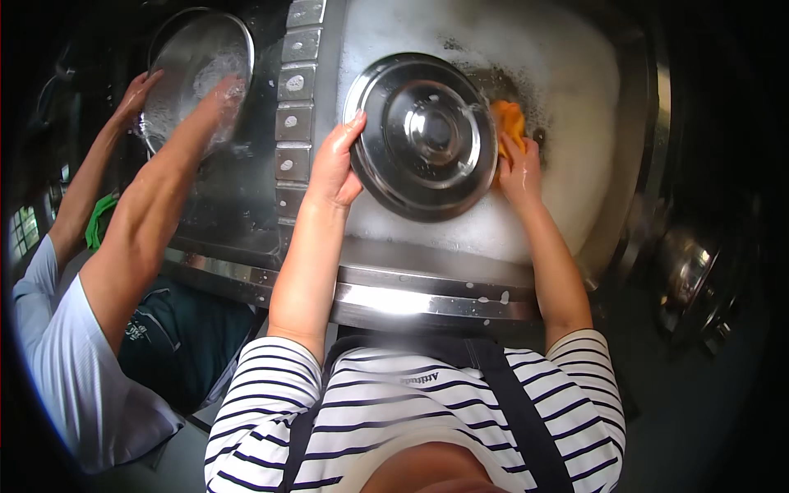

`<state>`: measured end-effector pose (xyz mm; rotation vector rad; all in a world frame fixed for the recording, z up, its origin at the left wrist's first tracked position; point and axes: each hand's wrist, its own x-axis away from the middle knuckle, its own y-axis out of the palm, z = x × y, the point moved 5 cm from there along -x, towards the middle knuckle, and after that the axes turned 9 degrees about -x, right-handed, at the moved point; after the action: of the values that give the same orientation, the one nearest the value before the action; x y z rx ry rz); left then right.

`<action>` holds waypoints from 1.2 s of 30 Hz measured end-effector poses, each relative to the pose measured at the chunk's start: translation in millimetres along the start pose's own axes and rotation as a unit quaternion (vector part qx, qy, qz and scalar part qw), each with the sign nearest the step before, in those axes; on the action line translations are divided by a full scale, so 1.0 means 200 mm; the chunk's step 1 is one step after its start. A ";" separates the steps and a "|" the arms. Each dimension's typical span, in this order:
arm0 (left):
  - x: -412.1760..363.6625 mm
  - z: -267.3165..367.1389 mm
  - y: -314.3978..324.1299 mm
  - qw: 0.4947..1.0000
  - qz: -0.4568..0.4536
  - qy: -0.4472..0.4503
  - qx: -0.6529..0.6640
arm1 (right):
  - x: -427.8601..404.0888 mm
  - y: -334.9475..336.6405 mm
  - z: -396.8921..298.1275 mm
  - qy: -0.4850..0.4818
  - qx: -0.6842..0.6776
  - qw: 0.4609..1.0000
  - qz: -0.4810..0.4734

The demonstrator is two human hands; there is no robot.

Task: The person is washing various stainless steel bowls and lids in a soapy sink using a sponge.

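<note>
My left hand point(338, 159) grips the left rim of a round stainless steel lid point(400, 166), its thumb lying over the edge. The lid is held above cloudy, soapy water point(573, 80) in the sink basin, its stepped rings and shiny centre facing up. On the right, my right hand point(521, 169) grips a bunched orange cloth point(509, 123) close against the lid's right edge. The lid hides part of the cloth, and its underside is out of sight.
A co-worker's hands point(143, 92) handle a large wet steel vessel point(179, 74) in the left basin. A ridged steel divider point(294, 117) separates the basins. The sink's front edge point(394, 299) runs before me. Shiny metalware point(690, 265) stands at right; a green cloth point(98, 222) is at left.
</note>
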<state>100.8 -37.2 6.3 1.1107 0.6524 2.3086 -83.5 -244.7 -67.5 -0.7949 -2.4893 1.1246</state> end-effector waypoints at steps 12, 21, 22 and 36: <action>0.51 1.10 0.30 0.807 0.114 0.403 -0.418 | -0.02 -0.06 -0.08 0.072 -0.078 0.984 -0.142; 0.00 1.03 -0.29 0.456 0.273 0.478 -0.700 | -0.02 0.04 -0.03 0.056 -0.059 0.981 -0.175; -0.07 0.97 -0.34 0.492 0.272 0.374 -0.737 | -0.02 0.03 -0.04 0.049 -0.059 0.982 -0.175; -0.08 0.25 0.93 0.756 -0.111 0.298 -0.573 | 0.02 -0.31 -0.30 -0.036 -0.091 0.979 -0.178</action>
<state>109.2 -180.1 137.7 -0.2779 -0.4597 2.1605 -80.4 -241.0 18.0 -0.3312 -2.6806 0.8239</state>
